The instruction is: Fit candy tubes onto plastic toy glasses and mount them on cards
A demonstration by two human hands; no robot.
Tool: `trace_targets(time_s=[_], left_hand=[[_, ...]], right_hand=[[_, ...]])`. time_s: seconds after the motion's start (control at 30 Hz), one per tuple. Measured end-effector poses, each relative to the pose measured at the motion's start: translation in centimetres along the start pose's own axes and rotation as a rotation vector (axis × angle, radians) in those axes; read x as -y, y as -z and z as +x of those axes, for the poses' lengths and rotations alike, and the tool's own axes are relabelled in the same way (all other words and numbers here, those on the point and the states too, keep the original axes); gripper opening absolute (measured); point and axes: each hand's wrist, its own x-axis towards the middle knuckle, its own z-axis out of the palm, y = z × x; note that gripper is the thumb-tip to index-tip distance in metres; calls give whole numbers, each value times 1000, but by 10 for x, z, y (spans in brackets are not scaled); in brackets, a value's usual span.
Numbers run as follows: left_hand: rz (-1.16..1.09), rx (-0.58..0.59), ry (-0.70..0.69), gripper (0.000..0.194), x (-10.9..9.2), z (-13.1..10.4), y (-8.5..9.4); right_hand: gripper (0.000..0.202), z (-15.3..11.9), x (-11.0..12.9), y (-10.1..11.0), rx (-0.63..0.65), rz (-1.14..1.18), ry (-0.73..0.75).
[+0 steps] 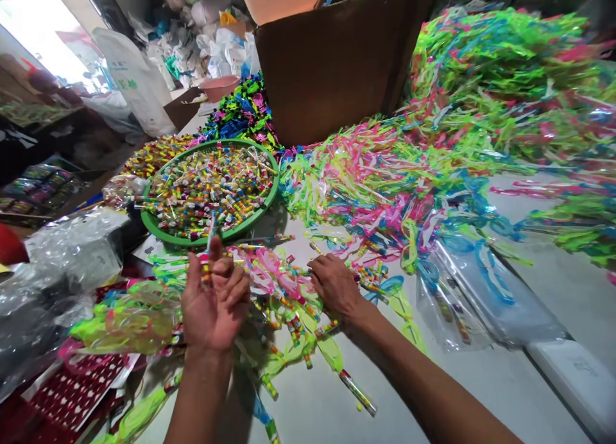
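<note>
My left hand (pixel 214 296) is palm up, its thumb and fingers closed on a slim clear tube of coloured candies (pixel 206 267) that points upward. Just beyond it stands a round green basket (pixel 250 224) heaped with small candy-filled pieces. My right hand (pixel 337 287) is palm down on the pile in the middle of the table, fingers bent together; what lies under them is hidden. Around it are loose candy tubes (pixel 359 392) and yellow-green plastic strips (pixel 332 353), some joined to tubes. Pink plastic strips (pixel 264 267) lie between my hands.
A brown cardboard box (pixel 332 72) stands behind the basket. Large heaps of coloured plastic strips (pixel 500 65) cover the back right. At right lies a stack of clear plastic bags (pixel 505 303), one bag holding candy tubes. Crumpled clear plastic (pixel 72 251) sits at left.
</note>
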Motion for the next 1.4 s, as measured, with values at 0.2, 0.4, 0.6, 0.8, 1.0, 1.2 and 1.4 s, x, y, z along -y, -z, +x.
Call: trace_targets(time_s=[0.2, 0.4, 0.6, 0.8, 1.0, 1.2, 1.4], left_hand=[[38, -76, -144, 74, -12, 17, 10], [-112, -65, 129, 78, 3, 14, 14], [-424, -66, 21, 63, 1, 4, 11], [-332, -131, 148, 48, 6, -4, 13], [166, -183, 249, 24, 21, -9, 2], [1446, 14, -374, 24, 55, -11, 11], [1881, 466, -481, 38, 93, -6, 13]], right_hand=[[15, 16, 8, 6, 157, -160, 1], [16, -6, 15, 15, 207, -215, -26], [10, -6, 16, 20, 288, -166, 73], [16, 47, 8, 5, 215, -191, 61], [12, 63, 5, 2, 252, -169, 120], [14, 24, -3, 61, 149, -150, 42], [13, -21, 9, 84, -67, 672, -59]])
